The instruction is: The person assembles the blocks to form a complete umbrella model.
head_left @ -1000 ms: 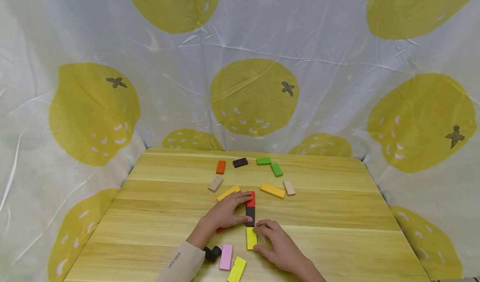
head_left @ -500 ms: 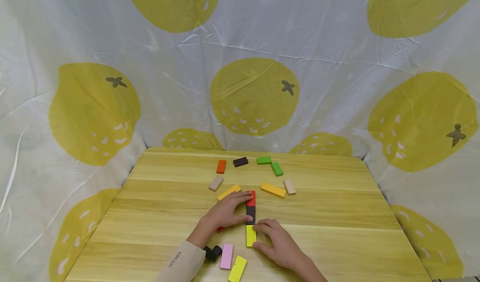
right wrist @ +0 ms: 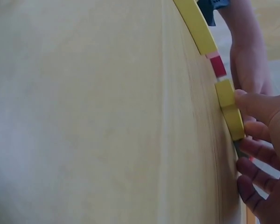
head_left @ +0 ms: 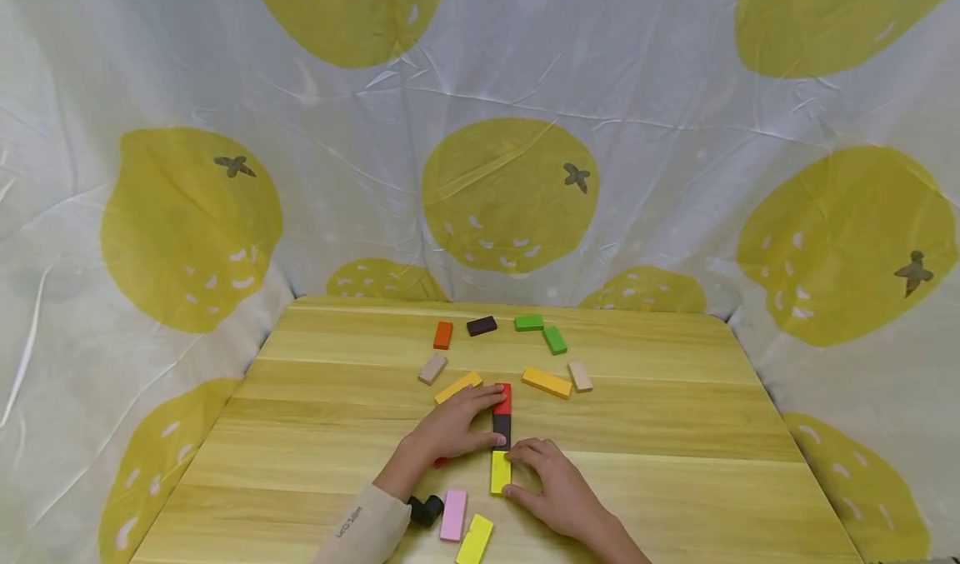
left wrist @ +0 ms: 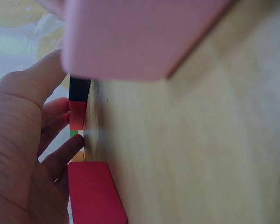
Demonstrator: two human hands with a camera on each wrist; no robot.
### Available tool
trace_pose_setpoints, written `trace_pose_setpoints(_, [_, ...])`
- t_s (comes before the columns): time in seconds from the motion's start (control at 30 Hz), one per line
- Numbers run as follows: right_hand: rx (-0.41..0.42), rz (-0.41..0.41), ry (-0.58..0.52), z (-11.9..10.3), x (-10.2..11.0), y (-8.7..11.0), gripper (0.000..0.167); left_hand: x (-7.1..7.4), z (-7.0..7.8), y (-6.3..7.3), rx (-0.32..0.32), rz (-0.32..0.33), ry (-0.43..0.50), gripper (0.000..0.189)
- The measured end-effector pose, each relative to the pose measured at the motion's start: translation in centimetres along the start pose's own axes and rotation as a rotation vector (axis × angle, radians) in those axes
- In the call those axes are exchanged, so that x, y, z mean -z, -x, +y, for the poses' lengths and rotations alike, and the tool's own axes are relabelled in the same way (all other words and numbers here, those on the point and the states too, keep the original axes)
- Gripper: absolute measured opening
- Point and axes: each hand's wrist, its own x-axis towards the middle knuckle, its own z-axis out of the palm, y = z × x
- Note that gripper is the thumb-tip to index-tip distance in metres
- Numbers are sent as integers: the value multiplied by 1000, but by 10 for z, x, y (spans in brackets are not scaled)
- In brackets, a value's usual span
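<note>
A red block (head_left: 505, 399) and a dark block (head_left: 502, 423) lie end to end in a line at the table's middle. My left hand (head_left: 448, 428) reaches over from the left, its fingertips touching the red block and its thumb on the dark one. Directly below them in the head view, a yellow block (head_left: 499, 474) continues the line, its end at the dark block. My right hand (head_left: 557, 489) holds this yellow block from the right, between thumb and forefinger. In the right wrist view, the thumb meets the yellow block (right wrist: 227, 105) at its side.
A pink block (head_left: 453, 515) and another yellow block (head_left: 475, 539) lie near me, beside a black object (head_left: 426, 509) at my left wrist. Another red block (left wrist: 95, 192) lies under my left hand. Orange (head_left: 546, 382), tan (head_left: 432, 368) and green blocks (head_left: 528, 323) lie farther off.
The yellow block in my right hand has shifted slightly left and away from me, up to the dark block. My left hand has stayed in place.
</note>
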Motion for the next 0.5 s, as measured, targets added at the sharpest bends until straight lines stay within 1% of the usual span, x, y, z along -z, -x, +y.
trace_pose_setpoints(0.27, [26, 25, -4, 0, 0, 1, 40, -1, 3, 3, -40, 17, -77, 67])
trace_pose_setpoints(0.4, [24, 17, -9, 0, 1, 1, 39, 1, 4, 6, -43, 2, -79, 64])
trace_pose_setpoints(0.5, [10, 6, -8, -1, 2, 1, 41, 3, 3, 7, -42, -7, -63, 66])
